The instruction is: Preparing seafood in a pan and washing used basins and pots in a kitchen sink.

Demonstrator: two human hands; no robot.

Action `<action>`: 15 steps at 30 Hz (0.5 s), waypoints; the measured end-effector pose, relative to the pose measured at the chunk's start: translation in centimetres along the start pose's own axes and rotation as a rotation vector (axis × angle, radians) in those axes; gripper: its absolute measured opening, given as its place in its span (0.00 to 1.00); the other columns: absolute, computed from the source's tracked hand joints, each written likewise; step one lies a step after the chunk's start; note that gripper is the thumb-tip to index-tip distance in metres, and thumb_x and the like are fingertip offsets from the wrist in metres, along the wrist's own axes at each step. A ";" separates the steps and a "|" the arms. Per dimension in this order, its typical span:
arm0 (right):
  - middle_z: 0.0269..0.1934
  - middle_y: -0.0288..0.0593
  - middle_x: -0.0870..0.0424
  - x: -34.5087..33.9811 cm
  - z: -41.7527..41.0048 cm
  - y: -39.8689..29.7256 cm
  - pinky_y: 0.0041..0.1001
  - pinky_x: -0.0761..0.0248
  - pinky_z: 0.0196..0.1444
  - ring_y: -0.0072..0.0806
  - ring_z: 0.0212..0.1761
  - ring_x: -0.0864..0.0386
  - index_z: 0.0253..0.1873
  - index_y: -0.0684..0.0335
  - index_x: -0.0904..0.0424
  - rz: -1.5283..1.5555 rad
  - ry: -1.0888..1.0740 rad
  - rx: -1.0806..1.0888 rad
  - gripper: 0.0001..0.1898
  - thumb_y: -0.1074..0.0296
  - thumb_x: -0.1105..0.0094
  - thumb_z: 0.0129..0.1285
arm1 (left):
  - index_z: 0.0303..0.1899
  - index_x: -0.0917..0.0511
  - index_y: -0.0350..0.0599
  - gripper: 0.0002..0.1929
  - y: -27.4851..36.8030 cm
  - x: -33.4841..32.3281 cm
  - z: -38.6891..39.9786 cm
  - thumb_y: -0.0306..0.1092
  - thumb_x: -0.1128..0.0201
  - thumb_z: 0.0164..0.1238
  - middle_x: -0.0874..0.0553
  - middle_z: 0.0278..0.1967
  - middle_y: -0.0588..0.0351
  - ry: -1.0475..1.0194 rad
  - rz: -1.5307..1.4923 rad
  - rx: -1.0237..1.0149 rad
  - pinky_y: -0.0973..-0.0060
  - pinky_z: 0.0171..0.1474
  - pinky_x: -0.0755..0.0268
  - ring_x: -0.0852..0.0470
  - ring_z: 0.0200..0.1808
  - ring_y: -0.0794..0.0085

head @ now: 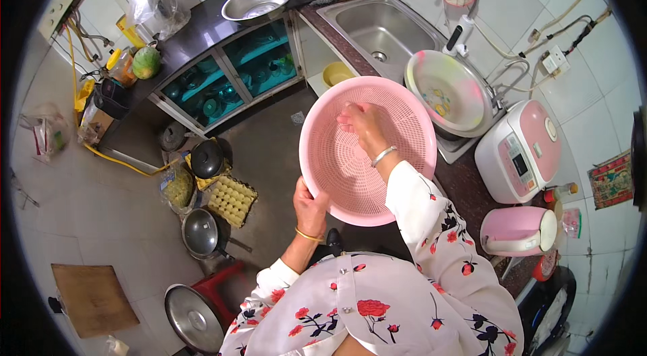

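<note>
A pink plastic colander basket (404, 139) with a wide rim is held tilted in front of my body, above the floor. My left hand (310, 207) grips its lower left rim, thumb over the edge. Inside the basket is my right hand (360, 123), its fingers loosely bent over the perforated wall, and I see nothing held in them. No food shows inside the basket. Just right of it, a pale plastic basin (455, 83) with a coloured pattern rests over the sink's right part.
Beyond lies a steel sink (379, 27); a steel bowl (258, 2) sits on the dark counter. Along the right counter stand a rice cooker (520, 151) and a pink kettle (513, 229). Floor items at left include an egg tray (231, 200), a wok (200, 232) and a black-lidded pot (206, 159).
</note>
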State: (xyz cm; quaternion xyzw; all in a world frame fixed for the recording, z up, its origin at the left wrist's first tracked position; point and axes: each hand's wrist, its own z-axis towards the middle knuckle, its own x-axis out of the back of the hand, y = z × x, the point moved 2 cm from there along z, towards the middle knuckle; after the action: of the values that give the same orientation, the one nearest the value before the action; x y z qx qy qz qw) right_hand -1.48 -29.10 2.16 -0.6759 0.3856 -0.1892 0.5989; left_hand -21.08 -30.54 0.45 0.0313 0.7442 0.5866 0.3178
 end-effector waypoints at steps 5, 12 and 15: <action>0.30 0.43 0.23 -3.1 0.9 0.5 0.20 0.28 0.30 0.25 0.28 0.23 0.39 0.73 0.28 -0.014 0.011 -0.020 0.10 0.69 0.50 0.60 | 0.37 0.29 0.40 0.13 1.2 1.6 1.3 0.17 0.50 0.47 0.25 0.31 0.65 -0.002 -0.017 -0.014 0.87 0.31 0.35 0.29 0.28 0.85; 0.29 0.42 0.23 -5.8 4.2 1.2 0.21 0.29 0.28 0.25 0.26 0.24 0.38 0.71 0.29 0.146 0.012 -0.076 0.08 0.71 0.51 0.59 | 0.40 0.30 0.39 0.14 2.3 2.5 4.0 0.17 0.49 0.47 0.24 0.34 0.62 -0.002 -0.021 -0.009 0.86 0.35 0.34 0.27 0.31 0.83; 0.30 0.43 0.24 -5.3 6.5 1.1 0.22 0.29 0.30 0.25 0.29 0.24 0.38 0.68 0.30 0.239 -0.024 -0.108 0.06 0.71 0.52 0.58 | 0.40 0.30 0.39 0.15 1.8 2.3 6.4 0.17 0.48 0.47 0.24 0.34 0.61 0.032 -0.062 -0.004 0.85 0.36 0.33 0.27 0.31 0.82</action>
State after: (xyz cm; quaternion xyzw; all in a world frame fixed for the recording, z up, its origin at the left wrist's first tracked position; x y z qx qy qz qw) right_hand -0.54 -20.80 0.80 -0.6585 0.4660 -0.0874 0.5845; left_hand -20.21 -23.53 0.38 -0.0016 0.7488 0.5784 0.3237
